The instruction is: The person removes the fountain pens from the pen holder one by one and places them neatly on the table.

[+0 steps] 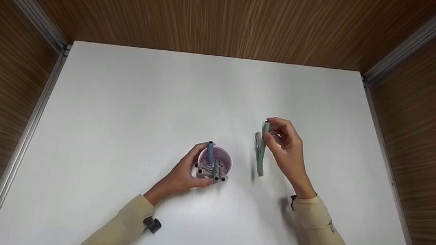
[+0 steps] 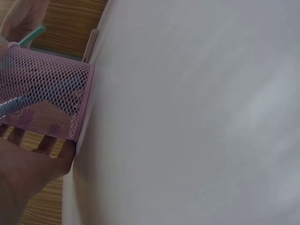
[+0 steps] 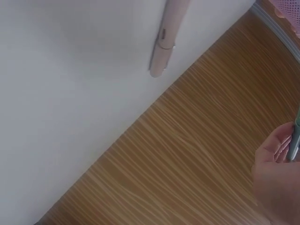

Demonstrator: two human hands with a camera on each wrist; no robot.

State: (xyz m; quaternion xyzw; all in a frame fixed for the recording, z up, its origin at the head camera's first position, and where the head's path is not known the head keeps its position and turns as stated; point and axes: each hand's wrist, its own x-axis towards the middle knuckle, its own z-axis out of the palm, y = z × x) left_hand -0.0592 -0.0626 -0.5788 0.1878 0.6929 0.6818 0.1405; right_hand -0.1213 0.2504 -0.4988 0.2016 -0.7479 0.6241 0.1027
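My left hand (image 1: pixel 182 174) grips a pink mesh pen cup (image 1: pixel 226 155) round its side, near the middle of the table. Several pens stand in the cup, among them a blue one (image 1: pixel 210 153) leaning at the far rim. In the left wrist view the cup's mesh wall (image 2: pixel 47 58) shows the pens through it. To the right of the cup, my right hand (image 1: pixel 288 152) pinches a green pen (image 1: pixel 261 158) near its far end, between thumb and fingers. Beside and partly behind that pen, a pale pink pen (image 3: pixel 161 56) lies on the table.
The white table (image 1: pixel 145 92) spreads all round the hands. Wood-grain panels (image 1: pixel 219 16) enclose it at the back and on both sides, with metal rails (image 1: pixel 34 11) at the corners.
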